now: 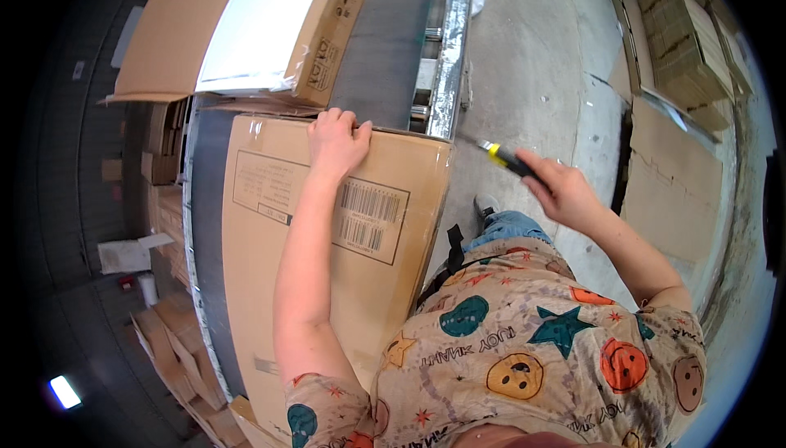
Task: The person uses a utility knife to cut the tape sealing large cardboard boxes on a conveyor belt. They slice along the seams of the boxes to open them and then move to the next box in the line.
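My left hand [337, 144] lies on a large brown cardboard box [270, 239] on the conveyor, its fingers curled over the far edge. Printed labels and barcodes mark the box's upper face. To the right of the box, my right hand [561, 192] is closed round a black and yellow utility knife [509, 160]. The knife's tip points left toward the box's far right corner, apart from it. Just beyond the box stands another carton [315, 67] with its flap [176, 27] raised and a white surface showing inside.
The dark conveyor belt [381, 47] has a metal side rail with rollers [449, 55]. Concrete floor [524, 55] runs along its right. Stacked flat cardboard [684, 51] stands at the far right, with a cardboard sheet [675, 178] nearer. More cardboard [176, 325] lies left of the conveyor.
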`<action>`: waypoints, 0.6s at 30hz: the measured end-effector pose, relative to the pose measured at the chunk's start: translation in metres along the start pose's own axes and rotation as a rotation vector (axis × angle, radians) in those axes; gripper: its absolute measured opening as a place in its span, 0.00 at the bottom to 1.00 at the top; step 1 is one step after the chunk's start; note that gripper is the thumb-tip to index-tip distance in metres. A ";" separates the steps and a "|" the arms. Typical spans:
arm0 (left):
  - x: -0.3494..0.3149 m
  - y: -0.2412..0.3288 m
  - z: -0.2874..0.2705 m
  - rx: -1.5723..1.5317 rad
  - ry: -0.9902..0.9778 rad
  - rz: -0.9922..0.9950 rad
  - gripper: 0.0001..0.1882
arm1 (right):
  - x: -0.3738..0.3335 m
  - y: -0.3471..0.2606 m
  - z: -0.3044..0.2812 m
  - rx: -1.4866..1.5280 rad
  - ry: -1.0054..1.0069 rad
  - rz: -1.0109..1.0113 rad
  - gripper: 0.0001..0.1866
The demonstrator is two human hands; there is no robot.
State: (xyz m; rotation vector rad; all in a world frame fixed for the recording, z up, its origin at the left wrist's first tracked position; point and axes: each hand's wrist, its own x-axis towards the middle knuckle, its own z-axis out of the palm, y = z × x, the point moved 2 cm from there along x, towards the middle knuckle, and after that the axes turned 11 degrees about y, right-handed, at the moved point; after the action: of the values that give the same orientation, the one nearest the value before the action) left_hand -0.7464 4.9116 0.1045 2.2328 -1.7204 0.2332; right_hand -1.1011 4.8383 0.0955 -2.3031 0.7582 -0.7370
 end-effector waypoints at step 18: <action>-0.010 -0.019 0.035 -0.204 0.061 -0.127 0.08 | -0.021 0.101 0.116 -0.119 -0.378 0.093 0.28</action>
State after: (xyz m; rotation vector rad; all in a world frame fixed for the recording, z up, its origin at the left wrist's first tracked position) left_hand -0.7327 4.9134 0.0659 2.1521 -1.4920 0.0906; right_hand -1.0733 4.8274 -0.0569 -2.3955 0.7402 -0.2072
